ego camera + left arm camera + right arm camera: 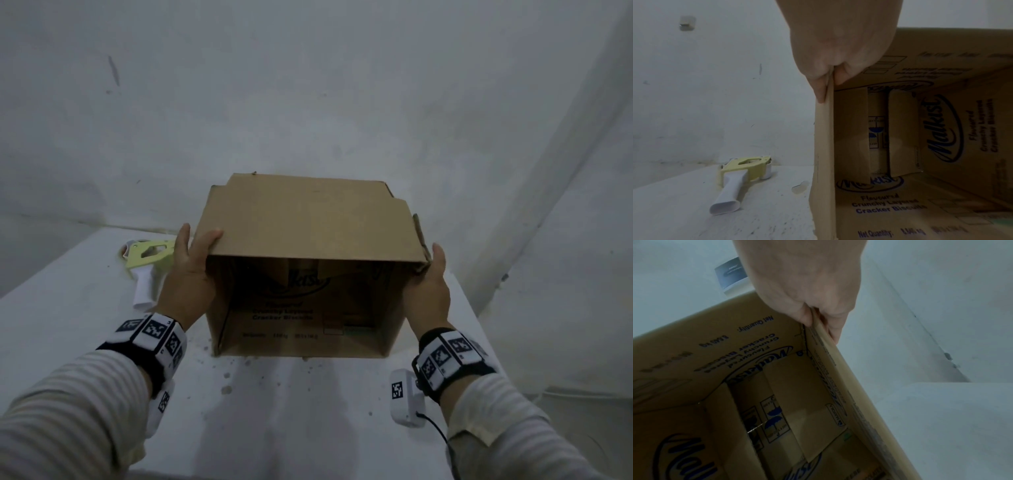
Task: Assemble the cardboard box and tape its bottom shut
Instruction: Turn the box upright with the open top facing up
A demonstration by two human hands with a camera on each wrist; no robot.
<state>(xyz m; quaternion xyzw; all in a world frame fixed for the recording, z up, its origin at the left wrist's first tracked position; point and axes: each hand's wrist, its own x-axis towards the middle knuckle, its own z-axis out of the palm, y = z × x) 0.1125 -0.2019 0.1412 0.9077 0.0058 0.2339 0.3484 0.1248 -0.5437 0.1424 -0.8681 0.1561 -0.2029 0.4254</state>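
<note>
The left hand grips the left wall of the cardboard box at its open near edge — in the left wrist view the thumb is inside and the fingers outside, pinching the board between them. The right hand holds the right wall the same way, its fingers curled over the edge with the board clamped against the thumb. Both wrists wear bands with black-and-white markers, and the sleeves are pale and striped.

The box lies on its side near the middle of the white counter, its open mouth facing the person and its plain brown upper panel slanting away toward the wall. Blue print covers the inside faces. At the far end, the flaps are folded in; the two inner ones leave a gap between them, and a thin slit of light shows there in the right wrist view.

A tape dispenser — pale yellow frame, white handle — lies flat near the counter's far left edge, just beside the left hand and apart from the box. A white wall stands behind the counter.
</note>
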